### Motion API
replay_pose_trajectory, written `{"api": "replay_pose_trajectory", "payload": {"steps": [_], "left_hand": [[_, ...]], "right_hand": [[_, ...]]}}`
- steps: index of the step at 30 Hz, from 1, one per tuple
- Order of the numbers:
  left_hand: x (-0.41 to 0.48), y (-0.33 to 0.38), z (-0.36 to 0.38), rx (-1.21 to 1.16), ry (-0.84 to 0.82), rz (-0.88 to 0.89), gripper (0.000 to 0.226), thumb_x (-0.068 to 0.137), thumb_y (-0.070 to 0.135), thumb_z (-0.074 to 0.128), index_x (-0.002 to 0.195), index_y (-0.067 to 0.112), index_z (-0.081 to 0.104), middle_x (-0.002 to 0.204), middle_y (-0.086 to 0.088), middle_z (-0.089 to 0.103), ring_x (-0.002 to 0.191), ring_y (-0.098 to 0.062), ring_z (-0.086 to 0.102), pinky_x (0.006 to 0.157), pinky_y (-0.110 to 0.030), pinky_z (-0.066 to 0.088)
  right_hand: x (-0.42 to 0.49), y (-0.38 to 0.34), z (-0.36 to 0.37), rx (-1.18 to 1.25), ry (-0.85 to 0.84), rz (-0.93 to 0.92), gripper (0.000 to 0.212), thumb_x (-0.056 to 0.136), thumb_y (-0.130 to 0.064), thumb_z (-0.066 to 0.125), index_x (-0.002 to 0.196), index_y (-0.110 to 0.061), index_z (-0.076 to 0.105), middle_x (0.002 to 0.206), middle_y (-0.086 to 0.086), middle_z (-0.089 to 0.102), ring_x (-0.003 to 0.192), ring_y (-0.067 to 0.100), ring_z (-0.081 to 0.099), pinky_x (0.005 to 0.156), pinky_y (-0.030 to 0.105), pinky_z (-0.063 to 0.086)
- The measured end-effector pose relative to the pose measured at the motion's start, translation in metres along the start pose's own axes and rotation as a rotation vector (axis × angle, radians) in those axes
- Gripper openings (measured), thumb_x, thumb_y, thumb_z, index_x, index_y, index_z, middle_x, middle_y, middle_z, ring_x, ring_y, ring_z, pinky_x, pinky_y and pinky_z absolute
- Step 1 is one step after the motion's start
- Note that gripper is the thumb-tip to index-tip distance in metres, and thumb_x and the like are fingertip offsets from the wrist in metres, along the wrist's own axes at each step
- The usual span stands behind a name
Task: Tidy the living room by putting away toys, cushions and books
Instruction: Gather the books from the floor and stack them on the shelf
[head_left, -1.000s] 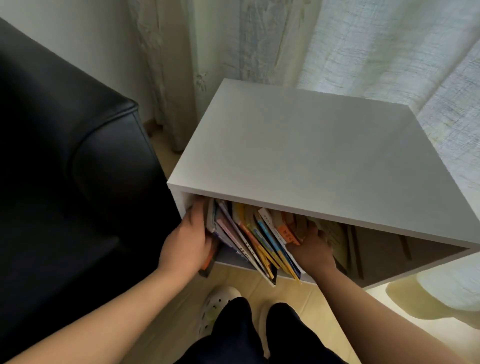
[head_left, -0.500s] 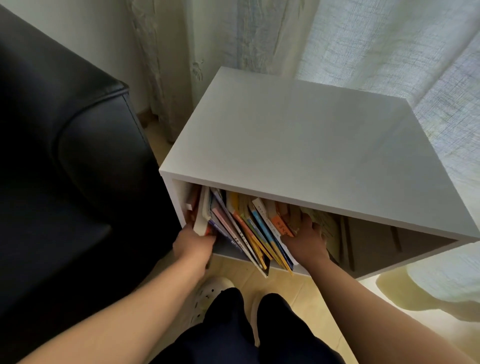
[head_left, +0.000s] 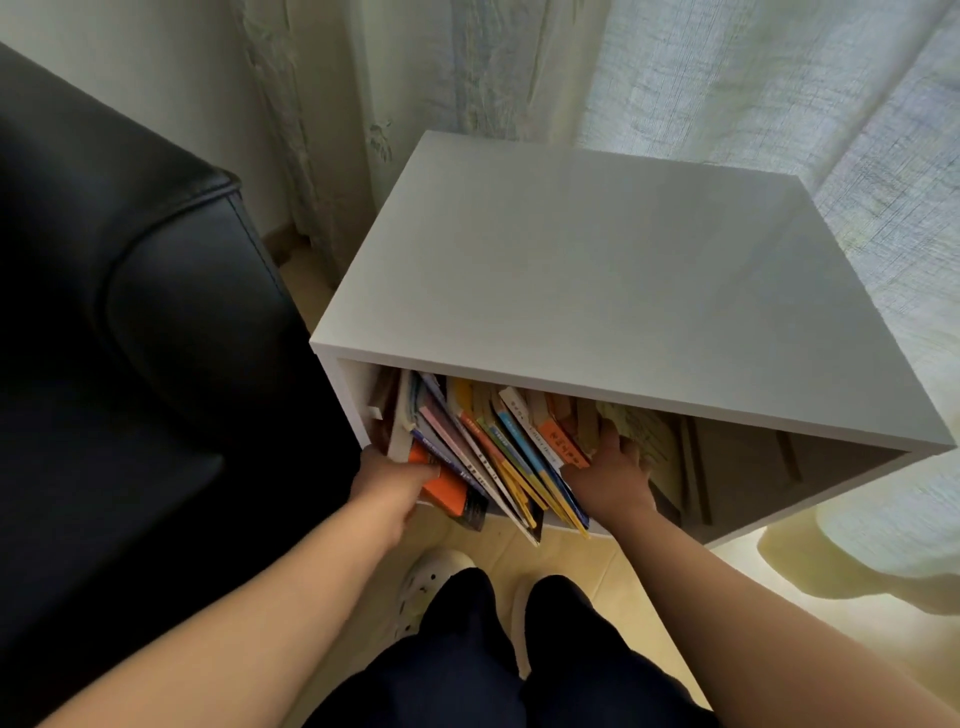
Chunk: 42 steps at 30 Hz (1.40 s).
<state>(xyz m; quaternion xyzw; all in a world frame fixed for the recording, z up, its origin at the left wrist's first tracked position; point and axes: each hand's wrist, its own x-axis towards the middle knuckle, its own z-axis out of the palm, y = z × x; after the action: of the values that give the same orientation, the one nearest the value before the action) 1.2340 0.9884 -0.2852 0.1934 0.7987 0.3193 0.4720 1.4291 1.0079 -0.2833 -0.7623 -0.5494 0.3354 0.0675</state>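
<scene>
A low white cabinet (head_left: 597, 280) stands by the curtain, its front compartment open toward me. Inside, several thin colourful books (head_left: 498, 447) lean to the left, their lower ends sticking out past the shelf edge. My left hand (head_left: 387, 480) grips the lower end of an orange and black book (head_left: 447, 491) at the left of the row. My right hand (head_left: 610, 475) reaches into the compartment and presses with spread fingers against the right side of the leaning books, next to yellowish paper (head_left: 641, 434). The right part of the compartment is dark.
A black leather sofa (head_left: 130, 322) stands close against the cabinet's left side. Pale curtains (head_left: 675, 73) hang behind and to the right. My legs in dark trousers and a white clog (head_left: 431, 582) stand on the beige tiled floor in front of the cabinet.
My left hand has dropped from the top left of the books to their lower ends and now grips the orange and black book. My right hand stays against the row.
</scene>
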Motion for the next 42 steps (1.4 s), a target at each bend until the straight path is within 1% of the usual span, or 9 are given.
{"api": "replay_pose_trajectory", "payload": {"steps": [5,7,10,14,18,23,31,36,42], "left_hand": [[-0.051,0.022,-0.003,0.387,0.385,0.633,0.05,0.083,0.02,0.064,0.127,0.013,0.042,0.131,-0.009,0.039,0.122,-0.025,0.038,0.1,-0.036,0.037],[-0.064,0.027,0.003,0.573,0.34,0.866,0.037,0.086,0.022,0.058,0.12,0.013,0.046,0.126,-0.005,0.042,0.119,-0.019,0.038,0.098,-0.029,0.033],[-0.067,0.033,0.018,0.916,0.032,1.062,0.037,0.092,0.024,0.047,0.129,0.022,0.046,0.133,0.001,0.043,0.127,-0.017,0.035,0.107,-0.03,0.028],[-0.062,0.039,0.065,0.761,-0.335,0.794,0.035,0.093,0.012,0.046,0.127,0.018,0.053,0.13,-0.004,0.053,0.118,-0.021,0.051,0.096,-0.028,0.044],[-0.064,0.041,0.119,0.417,-0.442,0.268,0.029,0.095,0.019,0.047,0.119,0.004,0.054,0.11,-0.013,0.058,0.101,-0.026,0.056,0.076,-0.029,0.046],[-0.046,0.028,0.162,0.174,-0.443,0.073,0.027,0.093,0.026,0.054,0.114,0.01,0.05,0.107,-0.01,0.057,0.097,-0.022,0.055,0.08,-0.03,0.047],[-0.044,0.018,0.17,0.349,-0.32,0.369,0.04,0.089,0.023,0.059,0.121,0.003,0.047,0.116,-0.016,0.058,0.103,-0.033,0.06,0.085,-0.042,0.055],[-0.083,0.028,0.133,0.665,-0.377,0.718,0.022,0.092,0.023,0.053,0.107,0.008,0.046,0.105,-0.008,0.059,0.092,-0.023,0.059,0.07,-0.029,0.046],[-0.134,0.031,0.082,1.047,-0.37,1.165,0.023,0.095,0.034,0.045,0.103,0.013,0.044,0.098,-0.008,0.063,0.086,-0.027,0.062,0.066,-0.034,0.048]], "right_hand": [[-0.006,0.004,-0.01,0.078,-0.023,-0.02,0.07,0.086,-0.031,0.056,0.145,-0.017,0.022,0.141,0.016,0.038,0.128,0.038,0.039,0.105,0.045,0.035],[-0.01,0.006,-0.013,0.092,-0.033,-0.023,0.07,0.085,-0.031,0.055,0.146,-0.019,0.022,0.142,0.015,0.038,0.127,0.038,0.04,0.105,0.047,0.036],[-0.016,0.012,-0.016,0.094,-0.053,-0.028,0.069,0.087,-0.034,0.055,0.146,-0.02,0.023,0.144,0.014,0.038,0.128,0.037,0.04,0.105,0.046,0.037],[-0.015,0.03,-0.024,0.123,-0.038,0.007,0.061,0.088,-0.029,0.055,0.142,-0.015,0.029,0.142,0.012,0.043,0.125,0.034,0.045,0.099,0.041,0.042],[-0.007,0.054,-0.026,0.14,-0.037,0.061,0.053,0.09,-0.014,0.051,0.139,-0.01,0.031,0.138,0.015,0.045,0.12,0.034,0.05,0.094,0.038,0.044],[0.006,0.072,-0.014,0.242,-0.087,0.046,0.05,0.088,-0.012,0.052,0.136,-0.014,0.038,0.133,0.009,0.053,0.118,0.028,0.053,0.091,0.032,0.045],[0.01,0.088,-0.011,0.255,-0.089,0.049,0.054,0.089,-0.007,0.048,0.14,-0.015,0.036,0.135,0.007,0.051,0.121,0.025,0.05,0.083,0.025,0.039],[-0.014,0.078,-0.027,0.238,-0.024,0.037,0.052,0.095,-0.014,0.043,0.145,-0.013,0.027,0.142,0.012,0.043,0.126,0.029,0.046,0.095,0.032,0.04],[-0.064,0.072,-0.057,0.332,0.085,0.109,0.062,0.088,-0.015,0.061,0.138,-0.003,0.027,0.128,0.015,0.051,0.109,0.029,0.056,0.081,0.031,0.048]]}}
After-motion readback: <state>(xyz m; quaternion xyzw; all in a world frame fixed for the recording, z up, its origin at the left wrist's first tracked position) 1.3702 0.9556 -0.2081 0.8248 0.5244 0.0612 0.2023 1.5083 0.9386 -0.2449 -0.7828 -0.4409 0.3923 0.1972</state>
